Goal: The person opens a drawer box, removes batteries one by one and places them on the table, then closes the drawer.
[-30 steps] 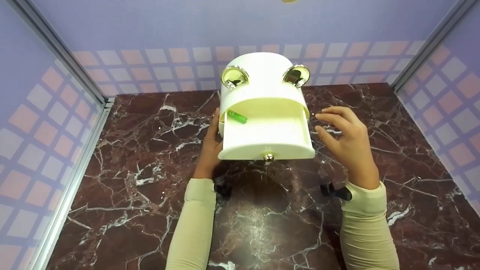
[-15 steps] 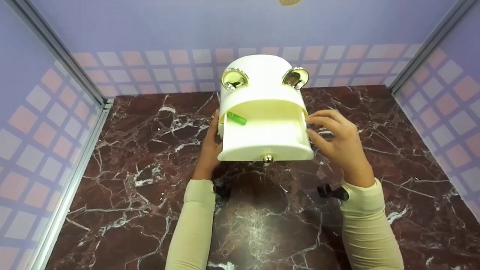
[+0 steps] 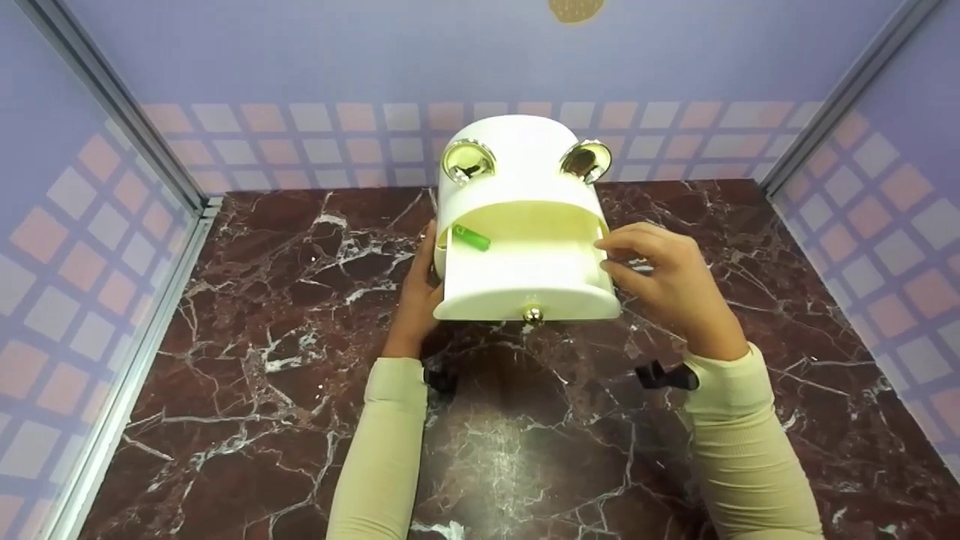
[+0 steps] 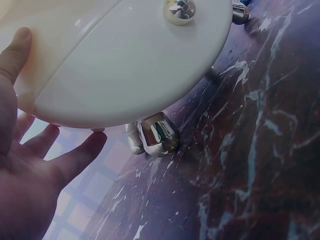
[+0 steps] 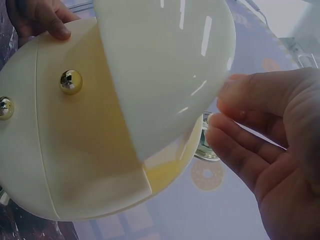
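Observation:
A white, round-topped drawer box [image 3: 529, 176] with two shiny gold discs stands before me. Its upper drawer [image 3: 517, 304] is pulled out, showing a round gold knob [image 3: 533, 315]. Inside, towards the left wall, lies a small green battery [image 3: 472, 238]. Along the box's left side rests my left hand [image 3: 414, 311], thumb at the front edge and fingers fairly straight; the head view hides part of it. My right hand [image 3: 667, 281] has its fingertips and thumb at the drawer's right side edge. A small gap shows between thumb and fingers [image 5: 240, 142] in the right wrist view.
Shiny metal feet [image 4: 159, 134] hold the box above a dark red marbled tabletop [image 3: 262, 405]. Behind it stands a lilac wall [image 3: 315, 60] with a checked band, and similar panels with metal corner strips close in both sides.
My right hand has moved left, from beside the box to the drawer's right side edge. My left hand stays against the box. The drawer remains pulled out with the battery inside.

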`<state>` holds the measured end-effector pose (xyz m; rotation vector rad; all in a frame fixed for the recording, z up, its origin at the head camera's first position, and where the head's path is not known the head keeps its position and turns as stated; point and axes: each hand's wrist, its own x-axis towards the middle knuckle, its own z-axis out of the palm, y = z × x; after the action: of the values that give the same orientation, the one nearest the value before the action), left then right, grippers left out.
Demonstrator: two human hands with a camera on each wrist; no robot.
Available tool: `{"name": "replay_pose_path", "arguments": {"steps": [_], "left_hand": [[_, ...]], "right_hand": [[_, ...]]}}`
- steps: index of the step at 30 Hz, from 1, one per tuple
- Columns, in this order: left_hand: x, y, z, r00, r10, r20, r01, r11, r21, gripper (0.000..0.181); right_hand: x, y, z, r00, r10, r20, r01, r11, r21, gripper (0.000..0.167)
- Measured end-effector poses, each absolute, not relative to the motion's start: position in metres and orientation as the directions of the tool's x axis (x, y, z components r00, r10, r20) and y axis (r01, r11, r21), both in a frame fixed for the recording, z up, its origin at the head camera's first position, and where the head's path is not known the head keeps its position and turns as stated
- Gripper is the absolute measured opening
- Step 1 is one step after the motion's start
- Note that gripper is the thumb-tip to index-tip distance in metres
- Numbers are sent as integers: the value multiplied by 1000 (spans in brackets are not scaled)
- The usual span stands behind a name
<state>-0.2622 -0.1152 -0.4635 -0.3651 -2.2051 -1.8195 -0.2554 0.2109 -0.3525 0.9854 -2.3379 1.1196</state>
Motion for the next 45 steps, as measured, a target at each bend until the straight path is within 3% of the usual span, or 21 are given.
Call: {"name": "replay_pose_path", "arguments": {"steps": [5, 12, 19, 29, 36, 45], "left_hand": [[-262, -115, -463, -941, 32, 337, 337, 193, 922, 78], [-264, -113, -464, -916, 22, 401, 395, 232, 889, 77], [-262, -112, -461, -920, 20, 391, 383, 259, 887, 76], [-265, -115, -461, -907, 44, 420, 420, 182, 889, 76], [-265, -115, -467, -918, 77, 389, 392, 18, 920, 77], [-265, -116, -467, -933, 47, 356, 359, 84, 930, 77]], "right_hand": [[-263, 210, -344, -709, -508, 489, -700, 426, -573, 24], [-278, 206, -333, -655, -633, 414, -728, 381, -569, 21], [-283, 202, -325, -653, -684, 325, -709, 402, -579, 18], [-291, 190, -315, -636, -738, 223, -719, 463, -518, 20], [-292, 171, -310, -578, -806, 125, -714, 426, -556, 24], [-292, 151, -306, -536, -844, 33, -711, 429, -557, 23]]}}
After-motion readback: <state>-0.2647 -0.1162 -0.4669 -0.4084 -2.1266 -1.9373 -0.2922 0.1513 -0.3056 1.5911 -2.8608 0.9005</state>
